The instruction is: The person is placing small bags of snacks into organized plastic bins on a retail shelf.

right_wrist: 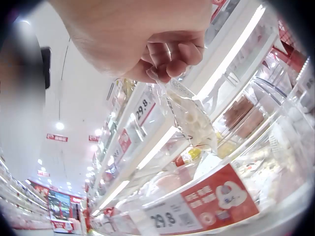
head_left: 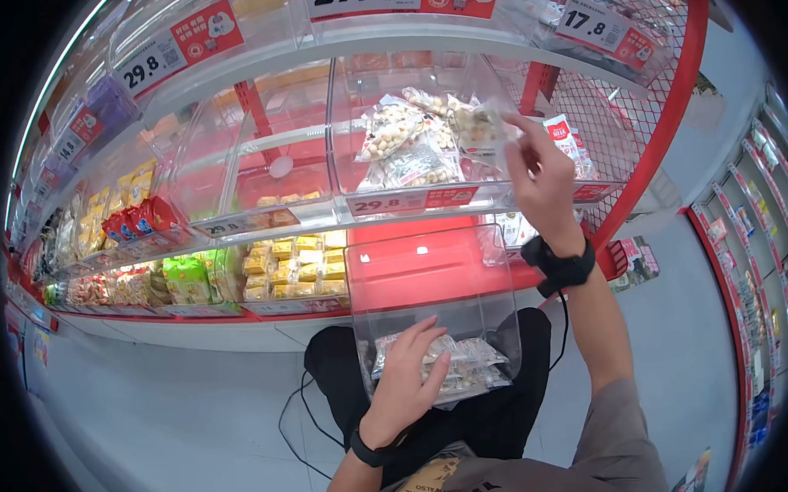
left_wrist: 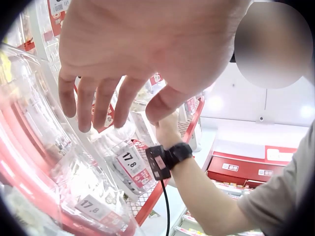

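At the front of a clear plastic shelf bin (head_left: 348, 117), the person's right hand (head_left: 543, 176) pinches the upper end of a transparent plastic bag of pale pieces (right_wrist: 191, 115), fingers curled in on it. In the head view that bag is blurred and overlaps a heap of clear bags of pale round snacks (head_left: 403, 131), so whether it touches them is hard to tell.

Lower down, a deep clear plastic box (head_left: 512, 329) sits on the person's black-trousered lap. The left hand (head_left: 407, 376), fingers loosely extended and gripping nothing, is over the transparent snack bags inside (head_left: 480, 354) and covers part of them; whether it presses on them cannot be told. Glare washes out much of the plastic in the left wrist view.

A red wire-mesh side panel (head_left: 642, 142) closes off the right end of the shelving, beside red-and-white packets (head_left: 562, 145) partly behind the right hand. In the right wrist view, a red-and-white price label (right_wrist: 202, 204) blocks part of the bin. Yellow-wrapped packs (head_left: 303, 262) fill the lower shelf at left, and the top price labels are cut off.
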A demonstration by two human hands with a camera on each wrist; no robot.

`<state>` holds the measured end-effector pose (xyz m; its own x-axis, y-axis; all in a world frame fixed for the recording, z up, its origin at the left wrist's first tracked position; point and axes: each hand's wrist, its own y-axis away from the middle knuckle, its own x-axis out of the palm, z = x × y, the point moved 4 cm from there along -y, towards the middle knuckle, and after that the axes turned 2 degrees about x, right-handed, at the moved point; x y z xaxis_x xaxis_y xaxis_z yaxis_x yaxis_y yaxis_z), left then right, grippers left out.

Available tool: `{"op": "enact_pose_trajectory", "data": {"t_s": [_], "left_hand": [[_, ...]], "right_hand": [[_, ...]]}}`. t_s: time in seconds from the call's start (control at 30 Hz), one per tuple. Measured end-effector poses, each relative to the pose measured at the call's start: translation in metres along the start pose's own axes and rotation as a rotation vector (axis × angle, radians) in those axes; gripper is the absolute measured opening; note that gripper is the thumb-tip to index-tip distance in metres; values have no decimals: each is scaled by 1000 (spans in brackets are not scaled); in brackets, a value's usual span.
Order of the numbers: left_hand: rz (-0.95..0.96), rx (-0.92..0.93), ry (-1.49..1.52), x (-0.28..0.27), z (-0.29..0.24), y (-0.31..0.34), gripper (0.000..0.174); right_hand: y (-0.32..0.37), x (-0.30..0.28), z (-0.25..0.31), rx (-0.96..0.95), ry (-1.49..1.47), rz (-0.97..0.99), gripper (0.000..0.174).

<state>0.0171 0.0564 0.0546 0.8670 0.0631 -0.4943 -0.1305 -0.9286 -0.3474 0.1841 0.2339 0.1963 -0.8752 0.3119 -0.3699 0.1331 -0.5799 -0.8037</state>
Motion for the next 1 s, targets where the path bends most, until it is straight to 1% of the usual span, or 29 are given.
{"op": "enact_pose_trajectory", "data": {"t_s": [0.03, 0.07, 0.1, 0.13, 0.2, 0.23, 0.27, 0.3, 0.33, 0.37, 0.43, 0.47, 0.5, 0.53, 0.57, 0.63, 0.67, 0.73, 0.77, 0.83, 0.87, 0.9, 0.93, 1.0], "left_hand": [[-61, 13, 65, -4, -3, -3, 39], [-59, -89, 213, -6, -5, -4, 43], [-107, -121, 407, -6, -9, -8, 47], [-152, -153, 602, -3, -11, -12, 51], [-158, -141, 911, 6, -12, -15, 56], [-164, -130, 1064, 11, -12, -16, 58], [-97, -165, 1032, 14, -9, -17, 60], [-33, -194, 999, 17, -4, -18, 61], [31, -219, 965, 22, -1, -17, 62], [38, -236, 972, 26, -1, -16, 60], [-49, -271, 1002, 29, 2, -12, 55], [-89, -291, 1008, 28, 3, -10, 52], [-146, -319, 975, 25, 3, -10, 46], [-180, -291, 889, 22, 5, -11, 46], [-213, -263, 802, 20, 9, -12, 45], [-266, -184, 623, 17, 16, -14, 44], [-260, -175, 520, 15, 15, -14, 43], [-245, -157, 316, 7, 4, -16, 41], [-225, -103, 222, 6, 1, -17, 40], [-178, 7, 38, 10, -7, -20, 39], [-157, 28, 55, 14, -7, -20, 39], [-138, 48, 73, 19, -7, -19, 39], [-119, 67, 91, 22, -7, -18, 39], [-76, 3, 160, 24, -5, -18, 37]], "right_hand": [[12, -13, 3, 77, -134, 27, 34], [25, -26, 5, 161, -263, 56, 34], [37, -32, 8, 232, -417, 96, 34], [50, -38, 11, 345, -475, 131, 34], [75, -44, 16, 462, -573, 331, 34], [87, -44, 19, 497, -548, 423, 35], [100, -43, 23, 534, -533, 510, 36], [109, -42, 21, 534, -457, 605, 30], [117, -42, 18, 556, -461, 633, 27], [125, -40, 14, 576, -471, 658, 24], [133, -39, 2, 601, -442, 733, 18], [138, -36, -4, 596, -404, 817, 20], [143, -34, -10, 587, -363, 901, 22], [145, -31, -13, 576, -319, 986, 24], [148, -27, -16, 517, -124, 1085, 29], [144, -20, -8, 460, -122, 862, 33], [141, -17, -4, 431, -121, 751, 35], [133, -17, 8, 371, -182, 690, 38], [130, -18, 15, 344, -212, 656, 40], [123, -16, 31, 111, -184, 707, 41], [121, -15, 36, -5, -170, 730, 42], [124, -13, 35, -39, -181, 800, 42], [129, -12, 31, 0, -204, 823, 41], [136, -10, 24, 74, -251, 869, 41]]}}
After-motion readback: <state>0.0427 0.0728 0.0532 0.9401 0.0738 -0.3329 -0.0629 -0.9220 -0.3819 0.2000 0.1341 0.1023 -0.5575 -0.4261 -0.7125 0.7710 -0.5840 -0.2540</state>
